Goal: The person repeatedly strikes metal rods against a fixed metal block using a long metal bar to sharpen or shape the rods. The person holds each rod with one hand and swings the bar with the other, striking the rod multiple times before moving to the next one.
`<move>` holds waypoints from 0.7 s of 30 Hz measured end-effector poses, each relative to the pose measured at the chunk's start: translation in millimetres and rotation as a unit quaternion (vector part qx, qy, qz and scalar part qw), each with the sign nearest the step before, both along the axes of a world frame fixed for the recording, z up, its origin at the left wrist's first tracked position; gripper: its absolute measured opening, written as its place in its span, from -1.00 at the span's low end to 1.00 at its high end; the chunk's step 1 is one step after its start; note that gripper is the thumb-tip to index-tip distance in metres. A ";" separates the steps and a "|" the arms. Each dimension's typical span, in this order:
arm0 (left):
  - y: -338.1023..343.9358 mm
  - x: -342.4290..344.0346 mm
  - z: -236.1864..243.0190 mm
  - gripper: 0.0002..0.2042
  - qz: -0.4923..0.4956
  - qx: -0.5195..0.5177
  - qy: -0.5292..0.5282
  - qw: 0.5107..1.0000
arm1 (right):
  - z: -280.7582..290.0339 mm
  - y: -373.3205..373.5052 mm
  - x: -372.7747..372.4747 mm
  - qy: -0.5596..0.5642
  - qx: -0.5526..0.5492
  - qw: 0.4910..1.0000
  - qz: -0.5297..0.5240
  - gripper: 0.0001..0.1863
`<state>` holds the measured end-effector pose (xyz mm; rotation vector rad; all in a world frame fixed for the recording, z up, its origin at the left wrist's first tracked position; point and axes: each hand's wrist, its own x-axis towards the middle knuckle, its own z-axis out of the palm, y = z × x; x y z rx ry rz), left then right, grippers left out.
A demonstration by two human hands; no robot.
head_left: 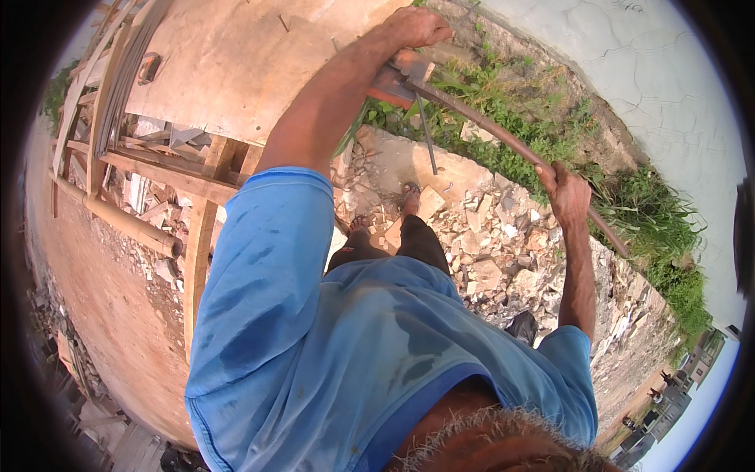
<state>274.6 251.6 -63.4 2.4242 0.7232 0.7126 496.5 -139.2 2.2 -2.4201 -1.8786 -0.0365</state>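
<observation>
The rusty bar (pixel 503 138) slants across the front, left hand (pixel 413 27) gripping its upper end, right hand (pixel 568 195) clasping lower down.

Left hand (pixel 417 27): fingers curl over the near end of the rusty bar (pixel 503 141), so the grip and whatever the bar meets at the red clamp (pixel 389 82) are hidden beneath them. Right hand (pixel 568 193): fingers wrap the bar's far side, palm out of sight, and the bar's lower tip blurs into the grass (pixel 668 228). Feet (pixel 409 197): partly covered by the blue shirt (pixel 330 338) and dark trousers; the wooden frame (pixel 118 157) bends away at the left rim, its extent cut off.
</observation>
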 end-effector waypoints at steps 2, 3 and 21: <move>0.2 0.5 0.0 -0.68 -0.003 0.007 0.004 1.000 | 3.0 -10.7 -17.2 0.011 -0.043 0.997 -0.061 -0.20; 0.4 0.8 0.0 -0.67 -0.003 0.014 0.005 1.000 | 3.3 -16.5 -28.5 0.006 -0.043 0.996 -0.081 -0.19; 5.1 6.5 4.2 -0.63 -0.047 0.077 0.038 0.995 | -6.6 -61.8 -143.2 -0.019 0.038 0.970 -0.239 -0.21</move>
